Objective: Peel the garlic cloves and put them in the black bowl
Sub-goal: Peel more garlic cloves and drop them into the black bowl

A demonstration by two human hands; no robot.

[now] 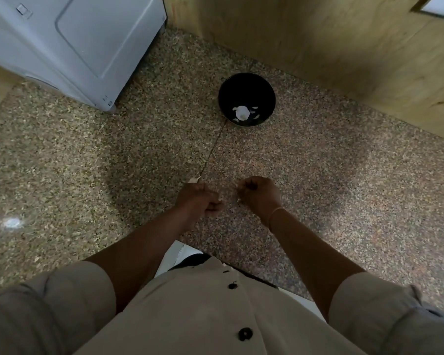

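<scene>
Seen from above, a person's two bare forearms reach forward over a speckled brown-and-grey stone surface [318, 162]. The left hand [198, 198] and the right hand [259, 194] hang side by side near the middle of the view, close together but not touching. On both hands the fingers are curled inward toward the palm, with the fingertips tucked under and hidden. Whether either hand grips anything cannot be told. A tiny pale speck shows at the lower edge of the right hand, too small to identify. A thin bracelet [276, 212] circles the right wrist. A thin pale scrap of peel [194, 179] lies on the stone just beyond the left hand's knuckles. Well ahead of the hands, a round black bowl [241, 88] stands upright on the stone. Several pale garlic pieces [241, 112] lie in the bottom of it. A white boxy appliance [75, 47] fills the far left corner. A light wooden panel wall [331, 34] runs behind and to the right of the bowl. A beige buttoned shirt [203, 316] with rolled sleeves fills the bottom of the view.
</scene>
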